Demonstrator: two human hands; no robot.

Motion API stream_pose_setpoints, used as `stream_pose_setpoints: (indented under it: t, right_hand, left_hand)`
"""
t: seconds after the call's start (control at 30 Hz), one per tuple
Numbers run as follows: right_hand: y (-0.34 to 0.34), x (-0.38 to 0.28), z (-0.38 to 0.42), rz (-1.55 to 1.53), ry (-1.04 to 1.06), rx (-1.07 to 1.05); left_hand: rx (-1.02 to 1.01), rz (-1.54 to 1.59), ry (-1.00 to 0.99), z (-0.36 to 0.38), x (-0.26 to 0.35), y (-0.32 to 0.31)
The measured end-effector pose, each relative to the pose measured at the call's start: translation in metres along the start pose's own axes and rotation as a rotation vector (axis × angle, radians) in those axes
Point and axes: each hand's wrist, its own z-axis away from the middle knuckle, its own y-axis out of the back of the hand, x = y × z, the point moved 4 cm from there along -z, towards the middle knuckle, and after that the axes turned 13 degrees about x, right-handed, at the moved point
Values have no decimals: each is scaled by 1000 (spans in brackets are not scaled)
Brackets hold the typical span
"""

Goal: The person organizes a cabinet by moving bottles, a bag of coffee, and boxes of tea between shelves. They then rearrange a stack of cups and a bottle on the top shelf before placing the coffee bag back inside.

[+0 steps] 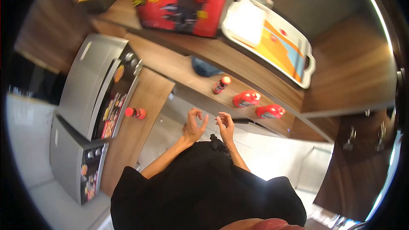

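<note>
My left hand is raised in front of my body, its fingers bent and apart, with nothing in them. Beside it, a small gap away, my right hand is also empty, its fingers curved and spread. Beyond the hands, a small bottle with a dark and red label stands on the wooden shelf. Two larger red bottles are to its right. Off to the left, another small red-capped bottle is on a wooden counter. Neither hand touches any of these.
Two silver countertop ovens stand on the left. On the upper ledge are a large red printed box and a white-rimmed tray with an orange pattern. A dark blue object lies beneath the ledge. Dark wood cabinets are on the right.
</note>
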Motion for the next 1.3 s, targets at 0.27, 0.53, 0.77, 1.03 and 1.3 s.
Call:
stream_pose_setpoints:
  t: [0.27,0.53,0.77,1.03,1.3]
  right_hand:
    - [175,-73,17,40,519,773]
    - [374,-240,-18,310,763,1004]
    - [459,-286,-102,127,673,685]
    - [498,-379,-149,278,825,894]
    - [502,-422,-193,327,779,723]
  left_hand:
    - [-317,396,-367,45,123,-133]
    - [-441,367,-751,67,280,-269]
    - [-333,318,-490,57,320,-374]
    - [-75,392,-444,-26,381,-435]
    - [-225,318,-313,-87,395,-479]
